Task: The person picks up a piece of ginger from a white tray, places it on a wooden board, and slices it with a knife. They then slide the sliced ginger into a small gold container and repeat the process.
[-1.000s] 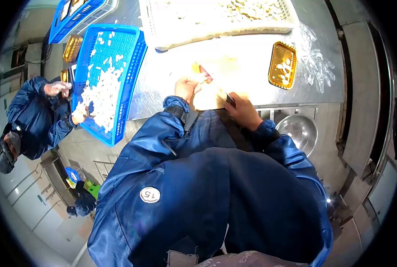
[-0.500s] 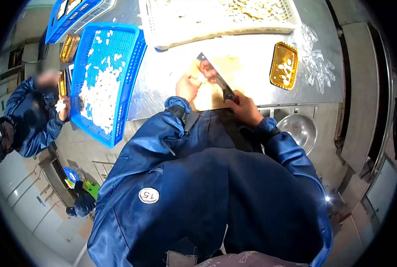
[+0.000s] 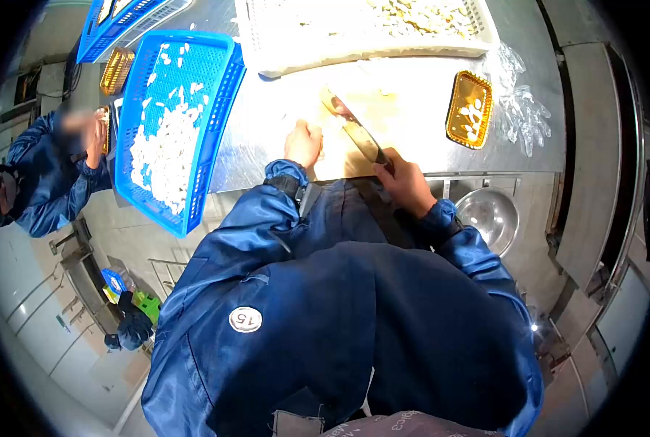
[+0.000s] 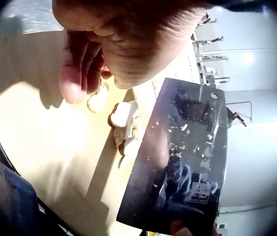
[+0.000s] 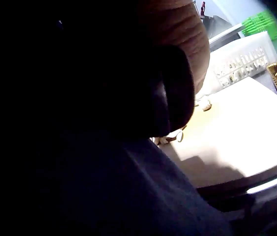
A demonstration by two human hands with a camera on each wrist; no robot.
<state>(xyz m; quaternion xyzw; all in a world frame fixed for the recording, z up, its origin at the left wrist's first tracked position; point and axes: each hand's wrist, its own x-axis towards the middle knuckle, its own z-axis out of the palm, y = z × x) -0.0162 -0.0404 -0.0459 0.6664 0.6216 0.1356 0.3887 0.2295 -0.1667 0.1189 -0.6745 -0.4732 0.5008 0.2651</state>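
My right hand grips the handle of a broad-bladed knife, whose blade slants over the pale board. In the left wrist view the dark blade is tilted, with small pale bits stuck to it. My left hand is left of the blade, apart from it, its fingers bent down. Beside those fingers is a small pale piece; whether they pinch it is unclear. More white and brown pieces lie on the board between hand and blade. Sleeve and wrist strap hide most of the right wrist view.
A white basket of pieces borders the board's far side. At left stands a blue basket of white slices; at right, a gold tray and clear plastic. A metal bowl is below the table edge. Another person works at far left.
The blade, lower and pointing at the left hand's work before, was raised and now lies turned more edge-on. My left hand has drawn back from the pieces. The other person's hands have moved.
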